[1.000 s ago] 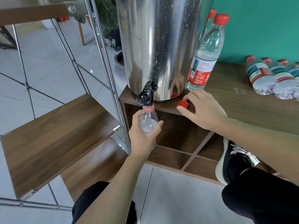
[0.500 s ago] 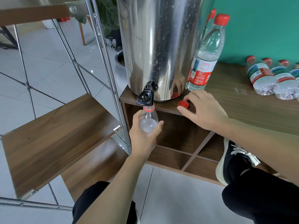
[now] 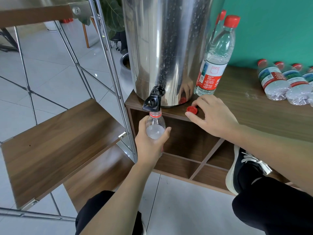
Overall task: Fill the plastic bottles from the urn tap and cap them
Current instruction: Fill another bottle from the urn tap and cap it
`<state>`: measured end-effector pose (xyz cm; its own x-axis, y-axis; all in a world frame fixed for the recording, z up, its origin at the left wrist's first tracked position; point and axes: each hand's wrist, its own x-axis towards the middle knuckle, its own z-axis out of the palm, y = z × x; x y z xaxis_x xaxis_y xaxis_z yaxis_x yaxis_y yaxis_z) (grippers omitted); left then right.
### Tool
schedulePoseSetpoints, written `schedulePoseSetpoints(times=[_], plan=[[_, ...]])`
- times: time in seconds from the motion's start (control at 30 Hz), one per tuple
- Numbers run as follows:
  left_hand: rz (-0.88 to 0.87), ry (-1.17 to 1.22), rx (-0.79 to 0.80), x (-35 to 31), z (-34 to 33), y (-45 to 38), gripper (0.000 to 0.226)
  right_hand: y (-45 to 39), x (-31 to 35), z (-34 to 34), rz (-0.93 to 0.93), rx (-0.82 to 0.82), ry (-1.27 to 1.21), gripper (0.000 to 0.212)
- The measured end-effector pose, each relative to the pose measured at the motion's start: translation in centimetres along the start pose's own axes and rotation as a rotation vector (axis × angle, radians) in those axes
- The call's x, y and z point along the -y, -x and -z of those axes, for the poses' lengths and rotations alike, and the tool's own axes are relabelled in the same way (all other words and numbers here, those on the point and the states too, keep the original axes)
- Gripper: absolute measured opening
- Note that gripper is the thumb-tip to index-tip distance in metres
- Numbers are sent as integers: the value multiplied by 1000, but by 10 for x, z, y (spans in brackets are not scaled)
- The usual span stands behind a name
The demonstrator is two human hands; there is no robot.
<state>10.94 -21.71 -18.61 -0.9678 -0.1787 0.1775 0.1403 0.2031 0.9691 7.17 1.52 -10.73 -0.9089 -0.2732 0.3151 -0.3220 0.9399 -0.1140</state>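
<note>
Gripping an uncapped bottle (image 3: 155,122) with left hand (image 3: 149,141) beneath the urn tap (image 3: 152,102); right hand (image 3: 215,116) pinching a red cap (image 3: 191,109) on the wooden cabinet (image 3: 254,107).

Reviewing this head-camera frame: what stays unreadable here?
- Fill level of the held bottle: left hand wraps its body.
- Water flow from the tap: spout meets the bottle mouth.
- Urn top: cut by the upper edge.
- Lying bottles count: cut by the right edge.
</note>
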Motion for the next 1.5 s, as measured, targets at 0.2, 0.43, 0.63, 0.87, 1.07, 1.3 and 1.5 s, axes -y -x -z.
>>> schedulePoseSetpoints(times=[0.2, 0.43, 0.63, 0.87, 1.07, 1.3, 1.5], plan=[[4, -2, 6, 0, 0, -1, 72, 0, 0, 0, 1, -1, 3, 53], [7, -4, -1, 0, 0, 0, 70, 0, -1, -1, 5, -13, 3, 51], [2, 3, 4, -1, 0, 1, 73, 0, -1, -1, -1, -2, 8, 53], [6, 15, 8, -1, 1, 1, 75, 0, 0, -1, 2, 0, 12, 53], [-12, 29, 7, -2, 0, 1, 73, 0, -1, 0, 2, -4, 16, 53], [5, 28, 10, -3, 1, 1, 74, 0, 0, 1, -3, 5, 21, 54], [11, 26, 3, -4, 1, 1, 74, 1, 1, 2, -12, 5, 2, 54]])
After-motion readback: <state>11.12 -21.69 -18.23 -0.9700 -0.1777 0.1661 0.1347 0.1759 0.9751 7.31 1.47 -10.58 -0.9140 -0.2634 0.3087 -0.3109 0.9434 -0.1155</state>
